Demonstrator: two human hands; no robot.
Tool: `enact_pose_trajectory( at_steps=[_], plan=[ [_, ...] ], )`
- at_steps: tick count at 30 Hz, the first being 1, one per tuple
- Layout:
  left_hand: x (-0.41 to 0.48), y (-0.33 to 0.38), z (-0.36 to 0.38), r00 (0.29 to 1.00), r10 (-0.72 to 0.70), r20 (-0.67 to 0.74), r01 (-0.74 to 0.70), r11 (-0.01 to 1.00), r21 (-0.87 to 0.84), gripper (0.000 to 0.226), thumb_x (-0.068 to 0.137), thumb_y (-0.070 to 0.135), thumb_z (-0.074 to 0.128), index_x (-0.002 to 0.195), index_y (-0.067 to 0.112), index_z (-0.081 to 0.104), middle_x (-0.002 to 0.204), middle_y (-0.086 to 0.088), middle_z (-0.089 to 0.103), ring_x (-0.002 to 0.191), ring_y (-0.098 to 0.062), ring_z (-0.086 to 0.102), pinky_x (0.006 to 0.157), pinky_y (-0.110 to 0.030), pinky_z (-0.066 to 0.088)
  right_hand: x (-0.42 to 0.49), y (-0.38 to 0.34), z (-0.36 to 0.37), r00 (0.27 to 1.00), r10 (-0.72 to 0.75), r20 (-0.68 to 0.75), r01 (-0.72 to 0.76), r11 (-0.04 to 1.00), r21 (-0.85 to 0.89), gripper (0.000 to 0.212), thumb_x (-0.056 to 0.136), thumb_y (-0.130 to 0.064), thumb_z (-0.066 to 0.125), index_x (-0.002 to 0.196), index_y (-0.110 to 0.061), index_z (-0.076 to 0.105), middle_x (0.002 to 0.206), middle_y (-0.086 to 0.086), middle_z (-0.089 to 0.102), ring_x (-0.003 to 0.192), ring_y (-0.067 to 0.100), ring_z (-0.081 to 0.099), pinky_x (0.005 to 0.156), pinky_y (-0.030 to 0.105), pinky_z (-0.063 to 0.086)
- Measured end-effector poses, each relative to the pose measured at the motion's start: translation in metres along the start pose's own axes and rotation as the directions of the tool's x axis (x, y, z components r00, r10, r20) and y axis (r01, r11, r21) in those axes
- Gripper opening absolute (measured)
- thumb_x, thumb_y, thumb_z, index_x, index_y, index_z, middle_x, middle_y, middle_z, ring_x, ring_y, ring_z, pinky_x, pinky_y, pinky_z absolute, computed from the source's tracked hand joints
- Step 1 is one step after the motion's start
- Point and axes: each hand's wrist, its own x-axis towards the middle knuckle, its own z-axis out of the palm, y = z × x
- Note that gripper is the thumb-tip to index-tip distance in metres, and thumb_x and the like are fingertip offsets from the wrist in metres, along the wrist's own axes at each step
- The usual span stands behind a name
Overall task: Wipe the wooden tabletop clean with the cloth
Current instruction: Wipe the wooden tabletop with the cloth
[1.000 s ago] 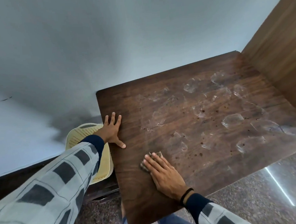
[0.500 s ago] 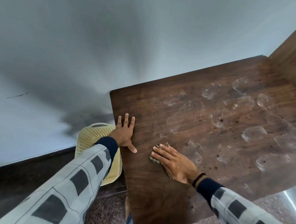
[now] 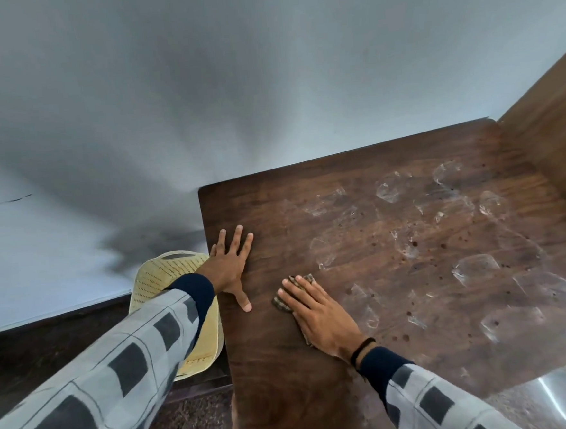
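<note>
Wooden tabletop [image 3: 287,398] seen from above, with 2 hands at its left side. The left hand [image 3: 230,268] lies flat on the tabletop at its left edge, fingers straight and spread, thumb pointing toward the near edge; it grasps nothing. The right hand [image 3: 319,315] lies palm down just beside it, further in from the left edge, fingers straight and close together, pressing the cloth [image 3: 282,303] onto the wood. The cloth, a small dark patterned piece, is mostly covered; it shows only past the fingertips and along the side of the hand facing the left edge. A black wristband [image 3: 361,349] sits at the right wrist, above a checked sleeve [image 3: 432,401]. Pale smears [image 3: 474,268] and dark specks [image 3: 414,243] mark the right half of the tabletop. A yellow perforated chair [image 3: 165,279] stands off the tabletop's left edge, partly under the left forearm. A grey wall [image 3: 265,81] rises behind the far edge, and a wooden panel [image 3: 557,134] adjoins the right edge.
</note>
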Motion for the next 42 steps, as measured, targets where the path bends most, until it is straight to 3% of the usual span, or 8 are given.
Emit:
enact_pose_trajectory(
  at_steps=[4, 9, 15, 21, 26, 29, 35, 42],
  plan=[
    [0.001, -0.001, 0.002, 1.0, 0.002, 0.001, -0.002, 1.0, -0.003, 0.174, 0.039, 0.072, 0.088, 0.147, 0.023, -0.039, 0.148, -0.006, -0.053, 0.137, -0.043, -0.042, 0.119, -0.06, -0.002, 0.018, 0.038, -0.012, 0.977, -0.195, 0.088, 0.198, 0.98, -0.029, 0.057, 0.107, -0.026, 0.036, 0.16, -0.021, 0.019, 0.168, 0.0, 0.013, 0.156, 0.02, 0.0, 0.126, 0.041, 0.007],
    [0.0, -0.001, 0.002, 1.0, 0.01, -0.01, -0.01, 1.0, -0.009, 0.172, 0.041, 0.071, 0.089, 0.149, 0.023, -0.037, 0.149, -0.005, -0.051, 0.137, -0.041, -0.042, 0.119, -0.059, -0.003, 0.043, 0.005, -0.009, 0.967, 0.247, -0.053, -0.243, 0.967, 0.084, 0.054, 0.107, -0.027, 0.032, 0.16, -0.024, 0.02, 0.167, -0.004, 0.015, 0.154, 0.013, -0.005, 0.126, 0.043, 0.009],
    [0.0, -0.001, 0.003, 1.0, 0.001, -0.021, -0.001, 1.0, -0.019, 0.173, 0.04, 0.071, 0.089, 0.15, 0.023, -0.035, 0.15, -0.004, -0.05, 0.137, -0.041, -0.042, 0.119, -0.058, -0.003, 0.02, 0.012, -0.003, 1.0, -0.01, -0.021, 0.009, 0.999, -0.031, 0.053, 0.109, -0.029, 0.028, 0.16, -0.018, 0.02, 0.167, 0.001, 0.015, 0.156, 0.02, 0.003, 0.125, 0.041, 0.01],
    [-0.001, -0.004, 0.007, 0.998, 0.011, -0.063, -0.013, 0.999, -0.034, 0.173, 0.039, 0.074, 0.087, 0.149, 0.019, -0.036, 0.153, -0.002, -0.046, 0.139, -0.037, -0.041, 0.12, -0.057, -0.002, 0.093, 0.02, -0.021, 0.946, 0.321, -0.038, -0.316, 0.943, 0.101, 0.052, 0.109, -0.024, 0.026, 0.16, -0.017, 0.016, 0.168, 0.001, 0.01, 0.155, 0.019, -0.004, 0.125, 0.047, 0.011],
    [0.001, -0.005, 0.006, 0.998, 0.022, -0.059, -0.023, 0.999, -0.028, 0.174, 0.039, 0.075, 0.086, 0.149, 0.016, -0.035, 0.153, -0.003, -0.046, 0.138, -0.038, -0.042, 0.119, -0.056, -0.002, 0.024, 0.016, -0.007, 1.0, -0.021, -0.009, 0.021, 1.0, -0.009, 0.057, 0.106, -0.025, 0.032, 0.16, -0.017, 0.018, 0.168, 0.001, 0.012, 0.156, 0.021, 0.0, 0.126, 0.04, 0.005],
    [0.001, -0.003, 0.005, 0.999, 0.016, -0.049, -0.017, 1.0, -0.026, 0.174, 0.04, 0.072, 0.088, 0.149, 0.015, -0.036, 0.152, -0.004, -0.047, 0.137, -0.039, -0.043, 0.12, -0.056, -0.001, 0.054, 0.036, -0.016, 0.997, -0.076, 0.009, 0.076, 0.997, -0.018, 0.056, 0.106, -0.024, 0.032, 0.16, -0.016, 0.019, 0.167, 0.003, 0.015, 0.155, 0.023, 0.004, 0.126, 0.04, 0.007],
    [0.001, -0.002, 0.004, 0.999, 0.003, -0.055, -0.004, 1.0, -0.019, 0.176, 0.038, 0.071, 0.089, 0.15, 0.015, -0.034, 0.152, -0.002, -0.048, 0.138, -0.039, -0.041, 0.12, -0.057, -0.001, 0.151, 0.048, -0.034, 0.964, 0.263, -0.03, -0.261, 0.963, 0.069, 0.052, 0.109, -0.023, 0.028, 0.16, -0.016, 0.018, 0.168, 0.003, 0.013, 0.155, 0.023, 0.002, 0.125, 0.049, 0.012],
    [0.002, 0.001, 0.003, 0.999, -0.024, -0.041, 0.025, 0.999, 0.022, 0.175, 0.041, 0.069, 0.09, 0.148, 0.012, -0.036, 0.151, -0.005, -0.049, 0.139, -0.042, -0.039, 0.122, -0.056, 0.0, 0.093, 0.068, -0.032, 0.975, -0.219, 0.04, 0.22, 0.974, -0.049, 0.059, 0.104, -0.022, 0.036, 0.159, -0.015, 0.02, 0.166, 0.003, 0.013, 0.154, 0.021, 0.004, 0.126, 0.035, 0.002]
  ],
)
